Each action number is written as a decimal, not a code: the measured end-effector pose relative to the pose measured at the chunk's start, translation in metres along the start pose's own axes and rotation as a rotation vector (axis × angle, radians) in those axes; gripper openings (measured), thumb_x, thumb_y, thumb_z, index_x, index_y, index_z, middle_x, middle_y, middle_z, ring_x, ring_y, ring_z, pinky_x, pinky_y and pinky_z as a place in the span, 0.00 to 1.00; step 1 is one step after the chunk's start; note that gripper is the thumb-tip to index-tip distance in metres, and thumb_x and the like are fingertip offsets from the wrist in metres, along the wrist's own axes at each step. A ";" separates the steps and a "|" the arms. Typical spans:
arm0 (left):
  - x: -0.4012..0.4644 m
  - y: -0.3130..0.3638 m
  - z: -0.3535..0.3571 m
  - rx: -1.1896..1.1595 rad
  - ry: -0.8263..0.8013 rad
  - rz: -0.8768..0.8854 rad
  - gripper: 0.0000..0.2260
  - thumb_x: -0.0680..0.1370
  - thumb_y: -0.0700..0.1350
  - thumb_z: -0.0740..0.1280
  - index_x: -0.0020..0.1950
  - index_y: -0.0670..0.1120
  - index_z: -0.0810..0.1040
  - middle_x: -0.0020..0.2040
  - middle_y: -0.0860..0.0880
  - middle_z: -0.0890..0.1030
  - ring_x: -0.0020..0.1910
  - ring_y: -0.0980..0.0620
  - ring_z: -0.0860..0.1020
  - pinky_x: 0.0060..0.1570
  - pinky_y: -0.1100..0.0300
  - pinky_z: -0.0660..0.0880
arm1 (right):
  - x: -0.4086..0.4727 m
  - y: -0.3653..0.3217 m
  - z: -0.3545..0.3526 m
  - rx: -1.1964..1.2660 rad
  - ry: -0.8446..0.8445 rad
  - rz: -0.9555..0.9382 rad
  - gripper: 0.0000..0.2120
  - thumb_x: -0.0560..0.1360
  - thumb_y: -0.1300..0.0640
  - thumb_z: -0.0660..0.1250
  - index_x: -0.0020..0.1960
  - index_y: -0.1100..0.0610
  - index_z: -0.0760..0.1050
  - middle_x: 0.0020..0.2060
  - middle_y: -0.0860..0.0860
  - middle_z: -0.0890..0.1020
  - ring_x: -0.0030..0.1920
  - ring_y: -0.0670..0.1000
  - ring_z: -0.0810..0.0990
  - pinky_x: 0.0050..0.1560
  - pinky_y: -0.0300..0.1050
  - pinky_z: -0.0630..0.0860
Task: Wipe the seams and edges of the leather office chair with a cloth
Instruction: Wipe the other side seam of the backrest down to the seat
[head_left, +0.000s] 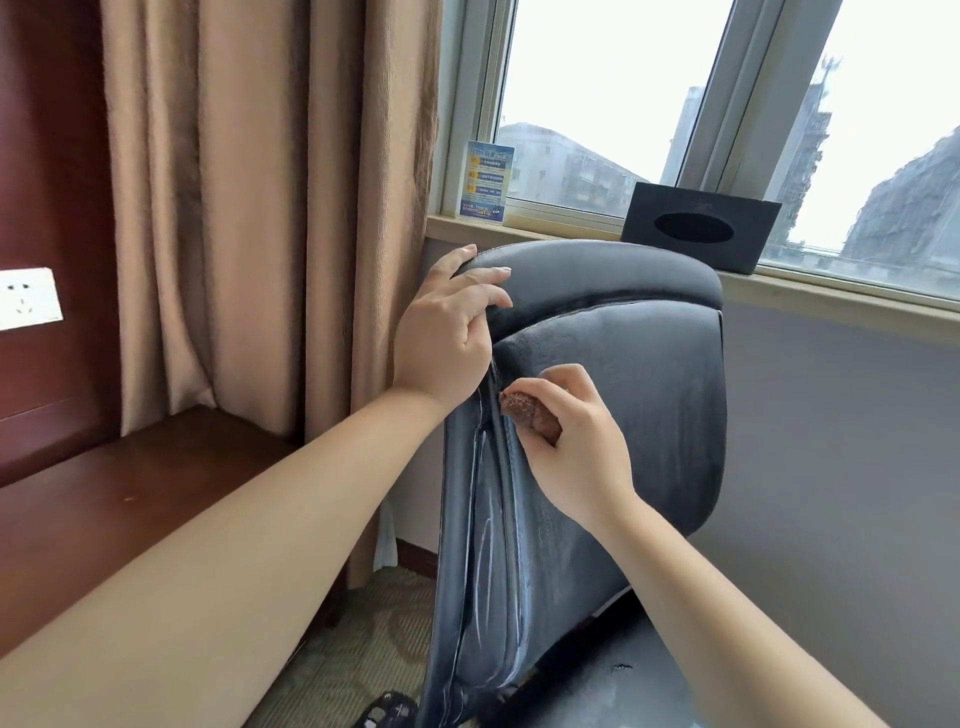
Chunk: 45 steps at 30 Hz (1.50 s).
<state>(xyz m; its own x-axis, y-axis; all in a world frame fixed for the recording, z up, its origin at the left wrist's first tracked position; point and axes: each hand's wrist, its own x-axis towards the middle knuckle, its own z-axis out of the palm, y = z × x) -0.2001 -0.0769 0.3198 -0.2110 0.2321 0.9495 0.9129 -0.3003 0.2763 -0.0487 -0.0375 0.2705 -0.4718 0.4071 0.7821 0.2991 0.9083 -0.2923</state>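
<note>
Two hands work on the upper left side of the chair back. Right hand: thumb and curled fingers pinch a small bunched brown cloth, with the forefinger arched above it; the cloth's exposed tip touches the seam running down the left side of the backrest. Left hand: fingers curl over the left corner of the headrest pad, with the thumb up on its top edge and the lower fingers tucked into the fold between the pad and the panel below, gripping the leather. Both forearms are bare and reach in from the bottom of the view. The chair is dark leather, its back turned at an angle to the camera, with worn pale streaks along the side seams and a scuffed patch near the seat. Behind the chair, a window sill carries a black tissue box and a small blue card stood against the glass. Beige curtains hang to the left, beside a dark wooden desk and a white wall socket.
</note>
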 end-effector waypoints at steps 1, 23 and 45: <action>0.000 0.000 0.000 -0.004 0.003 0.000 0.17 0.73 0.35 0.54 0.40 0.39 0.83 0.52 0.46 0.84 0.63 0.41 0.75 0.65 0.73 0.61 | 0.004 -0.001 -0.001 0.003 0.006 0.009 0.13 0.71 0.62 0.69 0.52 0.49 0.80 0.48 0.42 0.71 0.40 0.48 0.74 0.35 0.42 0.72; -0.009 -0.004 -0.007 -0.042 -0.078 -0.033 0.15 0.75 0.32 0.57 0.42 0.40 0.84 0.55 0.48 0.83 0.69 0.43 0.70 0.67 0.73 0.59 | -0.006 -0.002 -0.002 -0.021 -0.058 0.007 0.11 0.73 0.60 0.69 0.53 0.50 0.79 0.50 0.44 0.73 0.40 0.49 0.75 0.36 0.42 0.72; -0.045 0.037 -0.022 -0.550 0.064 -0.717 0.17 0.75 0.27 0.65 0.35 0.48 0.79 0.38 0.51 0.84 0.43 0.57 0.82 0.49 0.68 0.75 | -0.012 0.002 -0.005 -0.070 -0.081 -0.007 0.11 0.72 0.62 0.68 0.53 0.51 0.78 0.50 0.46 0.74 0.39 0.50 0.75 0.34 0.46 0.75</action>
<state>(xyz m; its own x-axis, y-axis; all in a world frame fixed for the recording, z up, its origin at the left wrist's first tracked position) -0.1643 -0.1189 0.2903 -0.6987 0.4873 0.5238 0.2621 -0.5068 0.8212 -0.0379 -0.0414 0.2634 -0.5391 0.4100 0.7357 0.3512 0.9034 -0.2461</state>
